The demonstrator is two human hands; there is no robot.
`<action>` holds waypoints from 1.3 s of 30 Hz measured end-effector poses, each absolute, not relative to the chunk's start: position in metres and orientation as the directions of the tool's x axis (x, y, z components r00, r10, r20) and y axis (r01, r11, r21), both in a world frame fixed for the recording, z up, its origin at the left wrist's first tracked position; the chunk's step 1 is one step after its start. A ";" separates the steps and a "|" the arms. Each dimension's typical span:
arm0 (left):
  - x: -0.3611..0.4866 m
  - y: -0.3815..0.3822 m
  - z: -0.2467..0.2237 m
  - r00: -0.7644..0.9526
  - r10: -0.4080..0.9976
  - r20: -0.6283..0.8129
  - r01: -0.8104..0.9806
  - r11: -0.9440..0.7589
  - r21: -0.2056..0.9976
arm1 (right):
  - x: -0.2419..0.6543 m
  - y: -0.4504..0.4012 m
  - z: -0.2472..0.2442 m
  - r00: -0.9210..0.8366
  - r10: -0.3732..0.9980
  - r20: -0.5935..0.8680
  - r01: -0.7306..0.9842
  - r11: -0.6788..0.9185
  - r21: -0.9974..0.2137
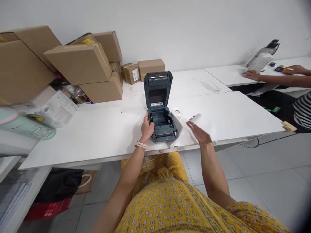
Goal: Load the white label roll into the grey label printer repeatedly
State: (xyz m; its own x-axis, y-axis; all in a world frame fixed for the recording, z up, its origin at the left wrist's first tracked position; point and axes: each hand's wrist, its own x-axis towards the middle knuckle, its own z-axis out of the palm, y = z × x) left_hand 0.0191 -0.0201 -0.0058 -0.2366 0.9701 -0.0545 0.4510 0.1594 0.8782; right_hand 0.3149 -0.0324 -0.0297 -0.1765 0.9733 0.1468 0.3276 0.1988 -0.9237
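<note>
A dark grey label printer [163, 131] stands on the white table with its lid [158, 86] raised, and its inner bay shows no roll. My left hand [147, 128] grips the printer's left side, thumb over the rim and fingers along the outer wall. To the printer's right stands a white label roll [177, 113], close against it. My right hand [198, 132] is further right, above the table, its fingers closed on a piece of white paper [196, 119]. Whether that paper joins the roll I cannot make out.
Cardboard boxes [80, 63] are stacked at the back left. A green bottle [26, 124] and a white box [59, 110] lie at the left. Two smaller cartons [152, 68] stand behind the printer. At the far right, another person's hands [252, 75] work at the adjoining table.
</note>
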 end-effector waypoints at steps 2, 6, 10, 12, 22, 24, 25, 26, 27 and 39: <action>0.019 -0.020 -0.006 -0.238 0.970 -0.058 0.457 0.165 0.874 | 0.315 -0.031 -0.009 -0.113 0.961 0.253 0.253 0.274 -0.928; 0.019 -0.019 -0.007 -0.249 0.967 -0.042 0.441 0.153 0.884 | 0.286 -0.009 0.032 -0.328 0.903 0.277 0.223 0.358 -0.906; 0.020 -0.019 -0.008 -0.251 0.967 -0.034 0.417 0.140 0.898 | 0.232 0.027 0.044 -0.662 0.733 0.155 0.564 0.624 -0.540; 0.020 -0.020 -0.008 -0.256 0.966 -0.029 0.405 0.134 0.904 | 0.210 0.041 0.038 -0.701 0.711 0.048 0.678 0.686 -0.266; 0.019 -0.018 -0.018 -0.262 0.965 -0.016 0.321 0.103 0.941 | 0.202 0.039 0.019 -0.717 0.696 -0.015 0.696 0.715 -0.065; 0.020 -0.017 -0.022 -0.249 0.968 -0.001 0.235 0.062 0.970 | 0.200 0.037 0.019 -0.713 0.701 -0.006 0.700 0.711 -0.071; 0.021 -0.016 -0.024 -0.242 0.970 0.000 0.195 0.049 0.980 | 0.199 0.036 0.019 -0.711 0.704 -0.001 0.702 0.709 -0.070; 0.022 -0.016 -0.025 -0.234 0.972 -0.005 0.159 0.043 0.986 | 0.198 0.036 0.018 -0.708 0.706 0.003 0.704 0.707 -0.067; 0.023 -0.015 -0.026 -0.227 0.974 -0.012 0.129 0.043 0.991 | 0.196 0.036 0.018 -0.706 0.708 0.006 0.707 0.705 -0.065; 0.022 -0.011 -0.034 -0.190 0.981 -0.026 0.007 0.027 1.000 | 0.194 0.024 0.011 -0.703 0.709 0.051 0.697 0.701 -0.149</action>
